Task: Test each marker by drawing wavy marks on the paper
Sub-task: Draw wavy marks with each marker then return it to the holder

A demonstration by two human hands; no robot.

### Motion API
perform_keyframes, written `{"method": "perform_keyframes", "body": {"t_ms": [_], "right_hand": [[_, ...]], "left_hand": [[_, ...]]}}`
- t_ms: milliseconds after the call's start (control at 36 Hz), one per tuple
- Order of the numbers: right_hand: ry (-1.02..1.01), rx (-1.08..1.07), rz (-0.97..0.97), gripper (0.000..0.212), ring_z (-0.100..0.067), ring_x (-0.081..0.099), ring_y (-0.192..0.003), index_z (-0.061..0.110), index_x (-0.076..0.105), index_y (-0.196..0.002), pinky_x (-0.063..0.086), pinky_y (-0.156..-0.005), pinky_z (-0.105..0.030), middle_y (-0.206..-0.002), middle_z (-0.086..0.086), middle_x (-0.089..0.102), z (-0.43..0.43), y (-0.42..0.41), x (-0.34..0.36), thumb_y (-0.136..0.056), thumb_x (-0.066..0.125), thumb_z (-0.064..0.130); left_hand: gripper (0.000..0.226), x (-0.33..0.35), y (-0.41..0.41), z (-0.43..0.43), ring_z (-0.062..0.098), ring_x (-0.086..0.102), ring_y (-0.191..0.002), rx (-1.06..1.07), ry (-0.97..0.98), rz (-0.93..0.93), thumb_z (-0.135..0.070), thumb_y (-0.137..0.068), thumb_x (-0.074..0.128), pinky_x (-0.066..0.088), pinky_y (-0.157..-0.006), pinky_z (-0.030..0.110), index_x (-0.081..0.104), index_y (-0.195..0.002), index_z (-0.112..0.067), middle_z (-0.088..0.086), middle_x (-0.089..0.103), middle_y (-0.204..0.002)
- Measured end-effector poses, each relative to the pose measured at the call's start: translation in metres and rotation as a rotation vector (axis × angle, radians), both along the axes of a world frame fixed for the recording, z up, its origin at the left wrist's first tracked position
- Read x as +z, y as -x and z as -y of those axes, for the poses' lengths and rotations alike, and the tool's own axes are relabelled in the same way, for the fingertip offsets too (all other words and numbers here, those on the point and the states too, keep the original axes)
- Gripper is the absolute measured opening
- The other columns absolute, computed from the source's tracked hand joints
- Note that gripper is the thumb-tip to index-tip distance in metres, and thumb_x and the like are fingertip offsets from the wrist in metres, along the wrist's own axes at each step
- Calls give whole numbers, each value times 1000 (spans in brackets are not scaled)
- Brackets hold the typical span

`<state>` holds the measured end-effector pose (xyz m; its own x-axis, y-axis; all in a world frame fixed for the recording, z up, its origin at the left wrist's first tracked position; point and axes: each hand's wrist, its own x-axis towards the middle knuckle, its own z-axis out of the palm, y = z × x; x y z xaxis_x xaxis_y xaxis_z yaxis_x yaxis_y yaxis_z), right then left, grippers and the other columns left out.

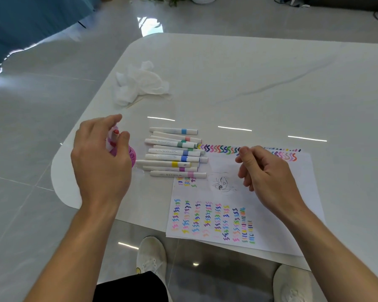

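Observation:
My left hand (100, 158) is at the table's left edge, fingers closed around a marker (115, 136) with a red end that stands in a pink holder (132, 154). My right hand (264, 177) hovers over the white paper (282, 219), fingers curled loosely with thumb and forefinger pinched; I see nothing in it. The paper carries rows of coloured wavy marks (214, 221) and a small pencil sketch (222, 184). A pile of several white markers (175, 153) with coloured bands lies between the two hands, overlapping the paper's top left corner.
The white table (249, 83) has a rounded corner at the left. A crumpled white tissue (140, 83) lies behind the markers. Below the table edge are my two white shoes (151, 256) on the grey tiled floor.

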<state>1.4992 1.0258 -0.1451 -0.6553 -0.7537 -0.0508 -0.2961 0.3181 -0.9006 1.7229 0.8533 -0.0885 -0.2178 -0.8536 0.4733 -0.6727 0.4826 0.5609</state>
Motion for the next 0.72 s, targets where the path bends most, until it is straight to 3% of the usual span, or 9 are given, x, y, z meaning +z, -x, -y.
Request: {"method": "perform_keyframes", "body": {"t_ms": [83, 167, 278, 472, 583, 722], "right_hand": [[-6, -1, -12, 39, -12, 66, -59, 29, 69, -88, 56, -59, -34, -73, 6, 71, 0, 1, 0, -103, 47, 58], [-14, 6, -27, 39, -12, 66, -60, 30, 68, -89, 56, -59, -35, -73, 7, 71, -1, 2, -1, -102, 47, 59], [-17, 5, -28, 39, -13, 66, -60, 29, 68, -89, 57, -61, -38, -73, 7, 70, -2, 3, -1, -102, 47, 59], [-20, 2, -13, 36, -12, 65, -60, 31, 68, -90, 54, -59, -31, -73, 6, 70, -4, 5, -2, -103, 48, 58], [-20, -1, -9, 36, -12, 65, -60, 31, 69, -91, 53, -59, -29, -74, 7, 71, -4, 6, -2, -103, 48, 57], [-23, 5, -9, 35, -11, 65, -60, 29, 69, -90, 52, -58, -26, -73, 7, 70, -2, 6, -3, -104, 49, 55]], "left_hand": [[31, -1, 6, -6, 12, 57, -105, -54, 50, 28, -13, -93, 65, 28, -91, -3, 66, -124, -14, 4, 65, -119], [32, -3, 14, -13, 19, 59, -112, -128, 65, 84, -14, -94, 66, 35, -96, 10, 66, -126, -15, 4, 66, -122], [30, -8, 25, -21, 19, 59, -108, -271, 65, 132, -8, -92, 68, 36, -94, 11, 68, -122, -13, 5, 67, -116], [21, -22, 43, -36, 19, 63, -101, -433, -168, 312, -15, -90, 69, 52, -86, 35, 74, -110, -19, -4, 69, -107], [17, -31, 47, -39, 13, 62, -97, -465, -233, 404, -23, -91, 69, 52, -83, 31, 74, -106, -25, -10, 67, -102], [15, -40, 49, -41, 14, 57, -100, -490, -260, 501, -27, -91, 67, 52, -81, 35, 73, -104, -27, -9, 62, -101]]}}
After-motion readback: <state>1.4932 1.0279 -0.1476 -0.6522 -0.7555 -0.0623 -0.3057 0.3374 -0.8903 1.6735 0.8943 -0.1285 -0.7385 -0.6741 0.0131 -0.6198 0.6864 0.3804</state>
